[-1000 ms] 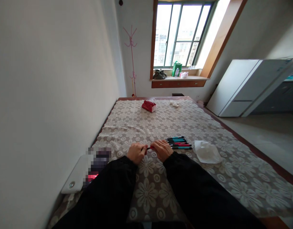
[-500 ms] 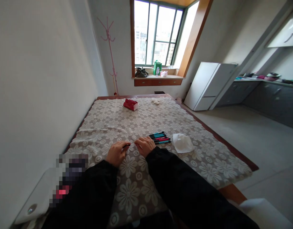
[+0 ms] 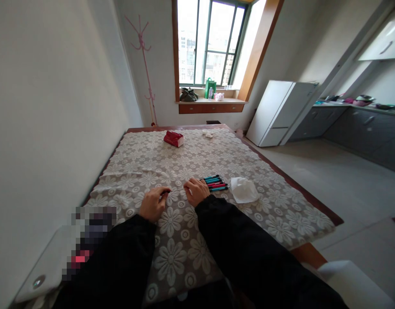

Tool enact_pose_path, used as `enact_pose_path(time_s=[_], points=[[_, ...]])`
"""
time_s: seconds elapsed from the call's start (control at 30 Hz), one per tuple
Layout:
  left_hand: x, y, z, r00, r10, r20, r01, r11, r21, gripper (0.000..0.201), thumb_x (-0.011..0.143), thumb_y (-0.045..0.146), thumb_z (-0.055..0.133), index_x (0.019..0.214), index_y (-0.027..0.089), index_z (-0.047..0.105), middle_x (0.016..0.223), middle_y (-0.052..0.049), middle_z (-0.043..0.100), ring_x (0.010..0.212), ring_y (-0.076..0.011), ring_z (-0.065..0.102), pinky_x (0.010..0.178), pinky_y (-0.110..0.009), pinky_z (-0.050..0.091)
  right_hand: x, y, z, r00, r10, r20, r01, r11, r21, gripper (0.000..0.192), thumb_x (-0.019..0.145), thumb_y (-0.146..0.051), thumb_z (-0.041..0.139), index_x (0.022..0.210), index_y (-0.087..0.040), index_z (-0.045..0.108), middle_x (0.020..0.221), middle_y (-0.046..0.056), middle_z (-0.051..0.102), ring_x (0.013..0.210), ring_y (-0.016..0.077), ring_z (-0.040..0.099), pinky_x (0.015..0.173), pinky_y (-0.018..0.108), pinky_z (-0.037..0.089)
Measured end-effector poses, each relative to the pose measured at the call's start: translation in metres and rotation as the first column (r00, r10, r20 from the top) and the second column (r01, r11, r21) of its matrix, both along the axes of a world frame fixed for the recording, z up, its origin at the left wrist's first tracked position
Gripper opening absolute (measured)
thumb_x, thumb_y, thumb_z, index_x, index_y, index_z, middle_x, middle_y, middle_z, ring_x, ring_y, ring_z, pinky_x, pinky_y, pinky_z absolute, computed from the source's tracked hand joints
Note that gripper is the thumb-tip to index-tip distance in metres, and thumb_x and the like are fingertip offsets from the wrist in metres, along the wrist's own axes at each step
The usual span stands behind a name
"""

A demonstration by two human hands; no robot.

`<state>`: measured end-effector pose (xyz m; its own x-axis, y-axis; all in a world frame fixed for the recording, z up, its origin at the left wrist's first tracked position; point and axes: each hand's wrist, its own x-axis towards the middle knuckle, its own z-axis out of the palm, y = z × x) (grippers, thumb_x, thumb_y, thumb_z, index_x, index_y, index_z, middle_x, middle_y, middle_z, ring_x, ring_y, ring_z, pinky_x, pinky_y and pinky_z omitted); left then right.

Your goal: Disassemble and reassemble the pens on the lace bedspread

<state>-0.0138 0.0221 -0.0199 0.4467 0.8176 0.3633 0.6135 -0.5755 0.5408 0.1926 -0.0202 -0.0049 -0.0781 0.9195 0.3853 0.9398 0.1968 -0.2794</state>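
Black pen part (image 3: pixel 166 191), pale rod (image 3: pixel 177 189)

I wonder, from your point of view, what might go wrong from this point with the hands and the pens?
The thin pale rod between the left hand and right hand might bend or slip if the two pull out of line. The right hand sits right beside the row of pens, so it could knock them askew. A small part dropped on the flower-patterned cloth might be hard to spot.
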Motion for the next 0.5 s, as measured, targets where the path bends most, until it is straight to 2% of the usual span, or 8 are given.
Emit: enact_pose_path(time_s=[0.17,0.5], points=[[-0.0009,0.0001,0.0018,1.0,-0.02,0.014,0.02,1.0,-0.006,0.023,0.088,0.023,0.047,0.101,0.024,0.066,0.102,-0.003,0.069,0.097,-0.0202,0.06,0.088,-0.034,0.046,0.0005,0.0009,-0.0019,0.999,-0.011,-0.031,0.012,1.0,0.003,0.011,0.089,-0.024,0.052,0.088,-0.022,0.063,0.092,0.002,0.062,0.089,0.0169,0.054,0.077,0.03,0.029],[-0.0026,-0.0021,0.0053,0.999,-0.034,-0.005,0.034,0.999,-0.039,0.041,0.085,0.011,0.042,0.111,0.03,0.068,0.096,-0.003,0.064,0.093,-0.0171,0.057,0.081,-0.03,0.045,0.0027,0.0017,-0.0038,0.999,-0.016,-0.052,0.016,1.0,0.013,0.01,0.088,-0.022,0.053,0.086,-0.022,0.062,0.092,0.002,0.062,0.088,0.0169,0.054,0.076,0.031,0.028]])
